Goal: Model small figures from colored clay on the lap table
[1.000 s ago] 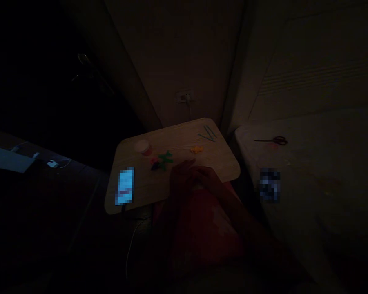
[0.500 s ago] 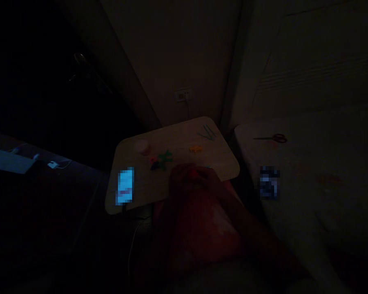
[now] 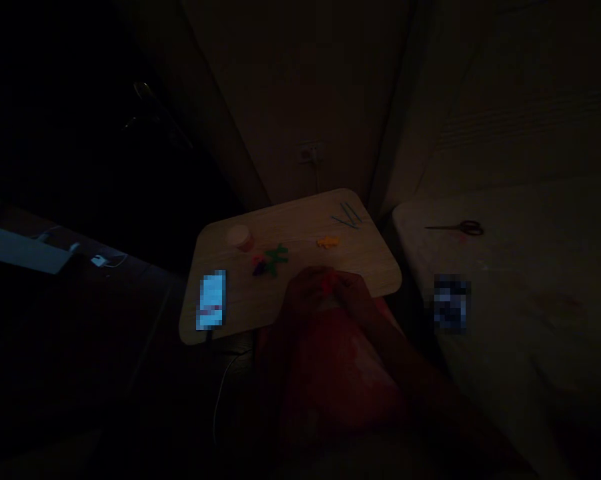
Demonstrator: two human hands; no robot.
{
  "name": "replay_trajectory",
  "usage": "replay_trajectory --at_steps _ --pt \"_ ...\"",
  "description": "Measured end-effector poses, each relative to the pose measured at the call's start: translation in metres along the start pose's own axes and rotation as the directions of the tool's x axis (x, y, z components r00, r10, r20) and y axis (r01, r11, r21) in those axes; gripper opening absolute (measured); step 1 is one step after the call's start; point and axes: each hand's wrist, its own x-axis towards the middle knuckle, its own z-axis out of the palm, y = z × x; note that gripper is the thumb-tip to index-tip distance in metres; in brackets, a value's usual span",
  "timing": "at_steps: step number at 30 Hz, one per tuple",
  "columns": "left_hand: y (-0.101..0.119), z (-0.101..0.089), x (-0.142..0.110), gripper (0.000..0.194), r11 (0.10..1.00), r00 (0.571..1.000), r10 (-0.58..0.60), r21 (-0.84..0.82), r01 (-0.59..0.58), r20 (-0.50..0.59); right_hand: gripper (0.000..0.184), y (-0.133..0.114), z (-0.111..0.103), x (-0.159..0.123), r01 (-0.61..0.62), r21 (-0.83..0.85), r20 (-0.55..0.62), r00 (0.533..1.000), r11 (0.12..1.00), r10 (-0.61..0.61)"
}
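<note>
In dim light, my left hand [image 3: 304,291] and my right hand [image 3: 353,293] meet over the near edge of a small wooden table [image 3: 300,225]. Between their fingers shows a soft-looking red lump [image 3: 329,283], perhaps modelling clay. Both hands are closed around it, though darkness blurs the separate fingers. Beyond my left hand lie green pieces [image 3: 277,253], a dark purple piece [image 3: 259,268] and a pinkish-red piece [image 3: 257,257]. Farther back, a yellow-orange piece [image 3: 328,242] rests on the wood. Thin bluish sticks [image 3: 347,215] lie near the far right corner.
A pale-lidded tub [image 3: 239,237] stands at the back left of the table. A lit phone-like screen [image 3: 211,300] sits at its left edge, a cable [image 3: 221,387] hanging below. On a pale surface to the right lie scissors [image 3: 460,228] and a pixelated item [image 3: 451,303].
One second ago my hands were pressed palm to palm with the lump hidden. They have since parted somewhat, and the red lump shows between the fingers. The view has shifted slightly.
</note>
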Motion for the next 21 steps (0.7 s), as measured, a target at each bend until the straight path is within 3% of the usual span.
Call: replay_trajectory --at_steps 5,11,17,21 --pt "0.006 0.005 -0.001 0.039 0.997 0.997 -0.081 0.013 0.081 -0.019 0.047 0.004 0.001 0.000 0.053 -0.140 0.009 0.999 0.989 -0.052" --pt "0.011 0.013 -0.002 0.032 0.987 0.982 -0.140 0.067 0.149 -0.126 0.057 0.011 0.002 -0.003 0.077 -0.061 0.029 0.997 0.995 -0.075" --pt "0.006 0.016 -0.004 0.039 0.969 0.989 -0.027 0.241 0.062 -0.146 0.050 0.009 0.007 -0.002 0.070 -0.030 0.038 0.997 0.997 -0.069" --pt "0.005 0.021 -0.002 0.040 0.917 0.994 0.102 0.392 -0.078 -0.041 0.051 0.011 0.006 0.000 0.010 -0.002 -0.035 0.999 1.000 -0.010"
